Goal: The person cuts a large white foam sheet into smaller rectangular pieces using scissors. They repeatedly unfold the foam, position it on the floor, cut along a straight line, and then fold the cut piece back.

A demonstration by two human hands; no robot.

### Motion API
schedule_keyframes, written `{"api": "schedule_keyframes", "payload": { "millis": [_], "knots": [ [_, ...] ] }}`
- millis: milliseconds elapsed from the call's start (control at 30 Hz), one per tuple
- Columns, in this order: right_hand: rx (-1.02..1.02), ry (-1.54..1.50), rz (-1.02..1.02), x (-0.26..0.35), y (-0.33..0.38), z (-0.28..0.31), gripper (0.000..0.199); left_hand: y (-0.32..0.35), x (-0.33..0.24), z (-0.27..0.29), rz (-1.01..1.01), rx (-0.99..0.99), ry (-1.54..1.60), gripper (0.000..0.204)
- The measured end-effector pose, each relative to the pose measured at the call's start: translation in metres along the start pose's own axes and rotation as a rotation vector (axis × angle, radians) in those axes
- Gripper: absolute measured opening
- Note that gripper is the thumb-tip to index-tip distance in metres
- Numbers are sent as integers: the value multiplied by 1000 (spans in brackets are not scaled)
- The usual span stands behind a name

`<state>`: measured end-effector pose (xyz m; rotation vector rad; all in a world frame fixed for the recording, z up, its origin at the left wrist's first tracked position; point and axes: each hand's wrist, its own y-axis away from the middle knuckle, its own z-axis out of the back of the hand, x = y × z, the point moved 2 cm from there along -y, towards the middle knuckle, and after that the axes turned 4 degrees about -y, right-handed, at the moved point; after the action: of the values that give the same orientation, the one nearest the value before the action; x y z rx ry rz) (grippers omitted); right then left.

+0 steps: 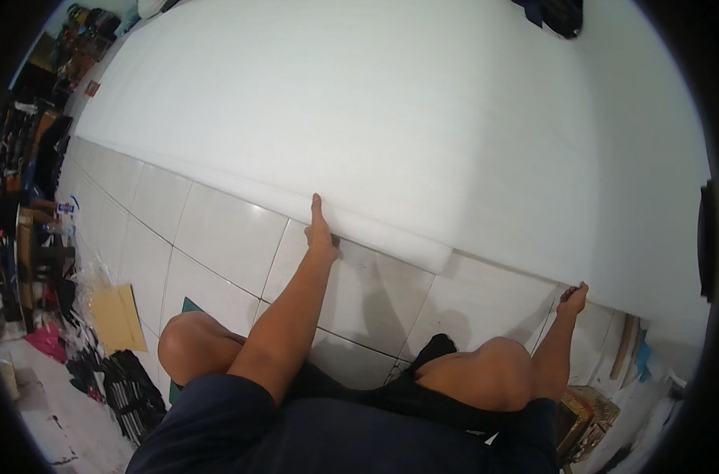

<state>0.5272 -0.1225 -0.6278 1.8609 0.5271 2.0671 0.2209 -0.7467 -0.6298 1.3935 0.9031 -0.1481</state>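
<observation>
A broad white sheet (359,118) is spread over the tiled floor in front of me. Its near edge is doubled into a thick fold or roll that ends left of my right hand; which of the two, I cannot tell. My left hand (321,231) grips this edge, one digit stretched out on top and the other fingers curled at its underside. Farther right, my right hand (575,298) is closed at the sheet's near edge, its fingers bent and partly hidden.
My bare knees are bent close to the sheet. At the left lie a tan cardboard piece (119,318), a black striped bundle (126,391) and a cluttered shelf, with a person beside it. A dark bag (561,16) sits far right; a wooden box (587,419) stands near right.
</observation>
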Motion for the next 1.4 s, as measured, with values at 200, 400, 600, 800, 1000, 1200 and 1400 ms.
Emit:
{"api": "schedule_keyframes", "payload": {
  "millis": [200,400,600,800,1000,1200,1400],
  "knots": [
    [841,-240,-267,-73,162,-70,61,37,-6,-22,75,-152,-85,125],
    [967,628,16,-94,303,-183,61,11,2,-12,-88,-33,198,105],
    [910,894,660,-111,313,-198,73,4,9,-24,-61,-1,488,83],
    [917,965,698,-121,306,-192,74,-1,12,-25,-125,-85,523,70],
    [773,659,200,-110,318,-209,52,-24,21,-9,-230,-277,447,66],
    [779,587,315,-114,309,-197,50,16,14,-27,-178,-233,476,74],
    [920,645,239,-116,296,-196,54,12,18,-25,-137,-272,444,76]
  ]
}}
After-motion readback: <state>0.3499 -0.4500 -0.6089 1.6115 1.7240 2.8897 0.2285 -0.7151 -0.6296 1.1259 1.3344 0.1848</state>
